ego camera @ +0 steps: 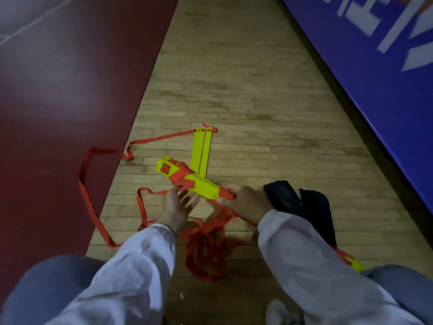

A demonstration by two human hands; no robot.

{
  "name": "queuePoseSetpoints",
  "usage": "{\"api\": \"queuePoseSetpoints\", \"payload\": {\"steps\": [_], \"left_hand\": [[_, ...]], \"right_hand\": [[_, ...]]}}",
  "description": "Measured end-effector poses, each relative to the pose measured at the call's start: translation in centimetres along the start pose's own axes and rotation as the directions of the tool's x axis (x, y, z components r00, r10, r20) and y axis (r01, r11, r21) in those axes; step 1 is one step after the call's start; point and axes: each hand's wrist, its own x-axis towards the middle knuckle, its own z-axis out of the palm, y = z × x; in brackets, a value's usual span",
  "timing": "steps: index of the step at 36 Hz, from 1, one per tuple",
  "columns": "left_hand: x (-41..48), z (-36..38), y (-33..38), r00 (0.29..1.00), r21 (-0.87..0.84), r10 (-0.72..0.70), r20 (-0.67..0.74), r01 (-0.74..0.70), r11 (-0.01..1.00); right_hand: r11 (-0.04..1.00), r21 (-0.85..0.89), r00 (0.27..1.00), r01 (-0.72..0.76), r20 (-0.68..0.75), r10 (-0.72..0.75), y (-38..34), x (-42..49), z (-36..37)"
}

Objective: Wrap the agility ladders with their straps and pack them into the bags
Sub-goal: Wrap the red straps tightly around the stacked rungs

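A stack of yellow ladder rungs (201,184) bound by orange strap is held above the wooden floor. My right hand (243,200) grips its near end, where strap is bunched. My left hand (177,205) is under the stack's middle, pinching the orange strap (143,207) with the other fingers spread. Two loose yellow rungs (201,151) lie flat on the floor beyond, tied to the same strap. A tangle of orange strap (206,245) lies between my arms. Two dark bags (302,202) lie on the floor right of my right hand.
A dark red mat (58,102) covers the floor to the left, with a strap loop on its edge. A blue padded wall (375,78) runs along the right. Another yellow rung end (355,265) shows beside my right sleeve. My knees fill the bottom corners.
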Motion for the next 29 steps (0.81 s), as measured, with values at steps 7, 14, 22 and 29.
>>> {"api": "queuePoseSetpoints", "payload": {"steps": [7, 14, 22, 29], "left_hand": [[-1.3, -5.8, -1.2, 0.714, 0.879, 0.614, 0.336, -0.473, 0.069], [-5.8, -3.4, -0.6, 0.618, 0.818, 0.647, 0.447, -0.574, -0.017], [-9.9, -1.7, 3.0, 0.803, 0.346, 0.589, -0.092, -0.529, 0.775], [-8.8, -3.8, 4.2, 0.965, -0.170, -0.228, -0.126, 0.205, 0.964]], "right_hand": [[0.987, -0.157, 0.999, 0.047, 0.004, -0.047, -0.7, -3.2, -0.9], [0.976, -0.191, 0.984, 0.105, -0.123, -0.130, -2.2, -6.1, -0.9], [0.979, 0.194, 0.995, 0.062, -0.088, -0.045, -3.2, -8.5, -2.8], [0.972, 0.216, 0.996, 0.087, -0.026, -0.083, -3.7, -10.0, -4.4]]}}
